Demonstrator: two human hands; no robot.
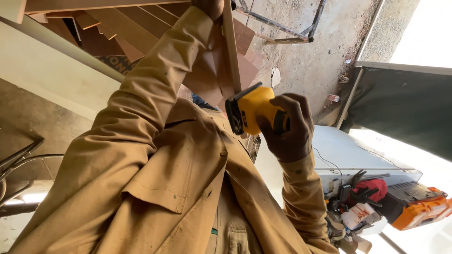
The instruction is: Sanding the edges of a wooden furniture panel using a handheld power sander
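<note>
Off-white wall panel (42,70) is seen far left, with stacked brown boards (108,33) above it. Frame centre is filled by a tan work jacket (155,178).

Left hand (212,7) is raised to the top edge of frame and wrapped around the upper end of a narrow wooden strip (231,51); only part of the hand is in view, fingers closed on the wood as far as can be told. Strip runs steeply down toward the tool.

Right hand (287,127) is closed tight around the body of a yellow-and-black palm sander (249,110). Sander's black pad is pressed against the lower end of the strip, touching it.

Right of that: white cabinet (348,155), 1 red-and-black glove pile (369,190) on its edge, orange tool case (419,209) just beside. Dark sheet (405,108) is hung above.
</note>
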